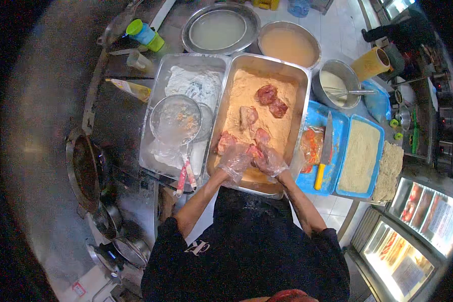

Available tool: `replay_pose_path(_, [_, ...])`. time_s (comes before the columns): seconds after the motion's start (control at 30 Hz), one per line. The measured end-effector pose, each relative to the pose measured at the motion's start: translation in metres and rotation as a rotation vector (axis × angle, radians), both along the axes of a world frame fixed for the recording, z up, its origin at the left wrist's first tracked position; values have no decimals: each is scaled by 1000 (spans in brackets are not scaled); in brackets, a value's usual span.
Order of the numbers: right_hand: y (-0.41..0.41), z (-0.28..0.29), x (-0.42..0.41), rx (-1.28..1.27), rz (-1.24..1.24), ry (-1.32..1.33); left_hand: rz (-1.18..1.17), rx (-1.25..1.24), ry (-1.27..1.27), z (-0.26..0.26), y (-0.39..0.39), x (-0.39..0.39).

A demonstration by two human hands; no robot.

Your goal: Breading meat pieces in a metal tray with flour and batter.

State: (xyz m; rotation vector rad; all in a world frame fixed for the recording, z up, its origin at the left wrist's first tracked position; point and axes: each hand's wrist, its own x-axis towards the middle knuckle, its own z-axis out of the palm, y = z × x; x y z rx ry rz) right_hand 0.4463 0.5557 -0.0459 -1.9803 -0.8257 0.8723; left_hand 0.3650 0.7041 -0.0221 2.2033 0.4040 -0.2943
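Both of my hands wear thin clear plastic gloves and meet at the near end of a deep metal tray (pixel 307 85) of orange-tinted powder (pixel 241 88). Between my left hand (pixel 234 162) and my right hand (pixel 270 162), the fingers grip a piece of raw meat (pixel 254 151). A powder-dusted meat piece (pixel 226 142) lies just left of my left fingers, and another piece (pixel 262 136) is right above my fingertips. Farther up, a half-coated piece (pixel 248 115) rests on the powder. Two dark red pieces (pixel 272 101) sit bare near the far right.
To the left, a tray of white flour (pixel 192 79) holds a mesh strainer (pixel 176 120). At right, a yellow-handled knife (pixel 324 151) lies across a blue tray (pixel 338 132), beside a tray of crumbs (pixel 360 154). Beyond stand a pan of orange liquid (pixel 288 43) and a whisk pot (pixel 336 83).
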Motion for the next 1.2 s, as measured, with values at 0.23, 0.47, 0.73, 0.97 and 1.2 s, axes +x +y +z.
replay_pose_path(0.23, [2, -16, -11, -23, -63, -179, 41, 137, -82, -21, -5, 0])
replay_pose_path(0.47, [-2, -11, -12, -67, -49, -332, -104, 180, 188, -18, -7, 15])
replay_pose_path(0.73, [-8, -20, -14, -152, -126, -320, -24, 113, 228, 8, -27, 34])
replay_pose_path(0.97, [-10, -3, 73, -511, 65, -554, 20, -102, 273, -58, -13, 29])
replay_pose_path(1.2, [48, -93, 148, -534, -131, -648, 62, -71, -137, -55, -4, 7])
